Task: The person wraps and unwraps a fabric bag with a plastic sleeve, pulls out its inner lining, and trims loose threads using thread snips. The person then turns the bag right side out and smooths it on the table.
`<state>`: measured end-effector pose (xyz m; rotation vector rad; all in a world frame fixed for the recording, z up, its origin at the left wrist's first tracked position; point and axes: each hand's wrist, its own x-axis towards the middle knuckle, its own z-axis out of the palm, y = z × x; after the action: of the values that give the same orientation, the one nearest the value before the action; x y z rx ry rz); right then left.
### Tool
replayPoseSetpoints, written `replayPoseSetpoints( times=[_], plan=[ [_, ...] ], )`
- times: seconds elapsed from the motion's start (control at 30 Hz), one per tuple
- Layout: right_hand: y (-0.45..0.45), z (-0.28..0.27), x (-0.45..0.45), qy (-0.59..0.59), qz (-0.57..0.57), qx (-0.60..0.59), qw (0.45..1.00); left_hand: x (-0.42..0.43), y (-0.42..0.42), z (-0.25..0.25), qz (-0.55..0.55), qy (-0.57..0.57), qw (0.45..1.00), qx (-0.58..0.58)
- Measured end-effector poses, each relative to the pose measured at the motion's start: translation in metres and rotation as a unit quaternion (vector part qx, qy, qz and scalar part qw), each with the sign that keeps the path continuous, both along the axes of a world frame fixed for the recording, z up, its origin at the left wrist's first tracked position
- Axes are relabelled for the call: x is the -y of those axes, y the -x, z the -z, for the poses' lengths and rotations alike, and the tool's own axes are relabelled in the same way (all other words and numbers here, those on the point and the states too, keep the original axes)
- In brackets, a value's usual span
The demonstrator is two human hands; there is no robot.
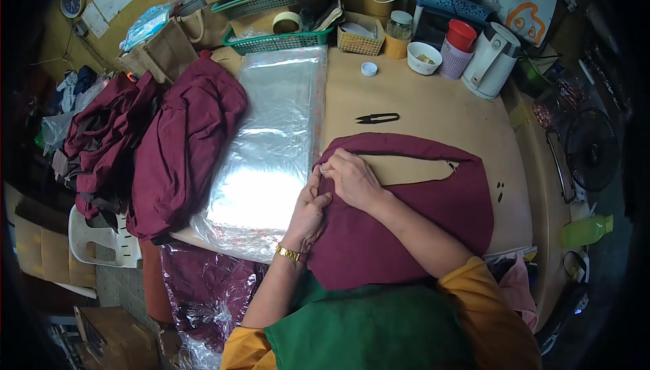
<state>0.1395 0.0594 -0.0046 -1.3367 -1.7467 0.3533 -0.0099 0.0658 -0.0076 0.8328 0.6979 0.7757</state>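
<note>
A maroon fabric piece [413, 234] lies on the table in front of me, its near part reaching my green apron. A long opening in it shows a tan surface [406, 169] inside, with small dark bits at the right end. At the opening's left end, my right hand [352, 179] is closed with its fingertips pinching the cloth edge. My left hand [309, 214], below a gold watch, pinches the same edge from the left. The fingers hide the exact spot they grip. Black thread snips [378, 118] lie beyond the fabric.
Clear plastic sheets [271, 146] cover the table's left part, beside heaped maroon fabric [186, 146]. Along the back stand a green basket [277, 41], a glass jar [398, 35], a white bowl [424, 58] and an electric kettle [491, 62]. Small dark pieces [500, 192] lie at right.
</note>
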Motion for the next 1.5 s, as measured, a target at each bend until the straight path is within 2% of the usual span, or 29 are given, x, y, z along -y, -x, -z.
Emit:
replayPoseSetpoints(
  times=[0.1,0.2,0.27,0.3,0.33,0.37,0.4,0.5,0.53,0.57,0.6,0.67,0.87,1.0,1.07,1.23,1.3,1.33,1.4,1.43,1.47,1.5],
  plan=[
    [0.006,-0.001,0.004,-0.035,0.012,0.042,0.998,-0.003,0.002,0.003,-0.002,-0.025,0.999,-0.02],
    [0.004,-0.004,0.026,-0.031,-0.035,0.021,0.999,-0.005,0.005,0.014,0.033,0.008,0.999,0.038],
    [-0.007,-0.002,0.025,0.045,-0.044,-0.063,0.996,-0.003,-0.001,0.013,-0.025,-0.043,0.998,0.027],
    [-0.012,0.002,0.021,0.042,-0.014,-0.061,0.997,-0.003,-0.006,0.013,-0.023,-0.044,0.998,0.027],
    [-0.017,0.005,0.016,0.041,-0.01,-0.062,0.997,-0.002,-0.01,0.013,-0.046,-0.083,0.994,-0.054],
    [-0.022,0.008,0.012,0.099,0.031,-0.184,0.977,-0.002,-0.013,0.013,-0.069,-0.121,0.981,-0.133],
    [-0.027,0.008,0.007,0.155,0.071,-0.301,0.938,-0.001,-0.014,0.009,-0.066,-0.121,0.982,-0.133],
    [-0.031,-0.004,0.013,0.126,0.073,-0.281,0.949,0.0,-0.018,0.001,-0.068,-0.078,0.986,-0.127],
    [-0.026,-0.008,0.018,0.128,0.071,-0.283,0.948,0.0,-0.018,0.003,-0.078,-0.13,0.975,-0.161],
    [-0.022,-0.007,0.021,0.128,0.036,-0.195,0.972,0.0,-0.018,0.005,-0.088,-0.18,0.96,-0.194],
    [-0.015,-0.002,0.019,0.055,0.027,-0.127,0.99,-0.002,-0.018,0.007,-0.089,-0.18,0.96,-0.195],
    [-0.017,0.0,0.012,0.035,0.026,-0.084,0.995,-0.001,-0.018,0.011,-0.084,-0.185,0.961,-0.188],
    [-0.015,0.004,0.028,-0.006,0.015,-0.034,0.999,-0.002,-0.017,0.026,-0.107,-0.173,0.966,-0.156],
    [-0.016,0.005,0.016,0.027,0.02,-0.075,0.997,-0.001,-0.016,0.016,-0.077,-0.159,0.971,-0.16],
    [-0.015,0.007,-0.002,0.023,0.037,-0.072,0.996,-0.002,-0.015,0.019,-0.058,-0.142,0.982,-0.109],
    [-0.018,-0.004,0.011,0.024,0.032,-0.07,0.997,0.001,-0.013,0.013,-0.075,-0.109,0.988,-0.082],
    [-0.035,-0.013,0.024,0.08,-0.013,0.011,0.997,0.001,-0.014,0.012,-0.086,-0.097,0.989,-0.07],
    [-0.045,-0.011,0.025,0.081,-0.014,0.013,0.997,0.0,-0.014,0.011,-0.085,-0.088,0.991,-0.061],
    [-0.06,-0.012,0.019,0.238,-0.045,-0.149,0.959,0.0,-0.015,0.01,-0.081,-0.078,0.992,-0.052],
    [-0.064,-0.027,0.021,0.268,0.007,-0.12,0.956,-0.001,-0.015,0.008,-0.08,-0.073,0.993,-0.047],
    [-0.061,-0.025,0.02,0.27,0.008,-0.122,0.955,0.0,-0.015,0.007,-0.077,-0.066,0.994,-0.043],
    [-0.054,-0.021,0.017,0.248,-0.011,-0.198,0.948,0.001,-0.015,0.007,-0.077,-0.064,0.994,-0.043]
  ],
)
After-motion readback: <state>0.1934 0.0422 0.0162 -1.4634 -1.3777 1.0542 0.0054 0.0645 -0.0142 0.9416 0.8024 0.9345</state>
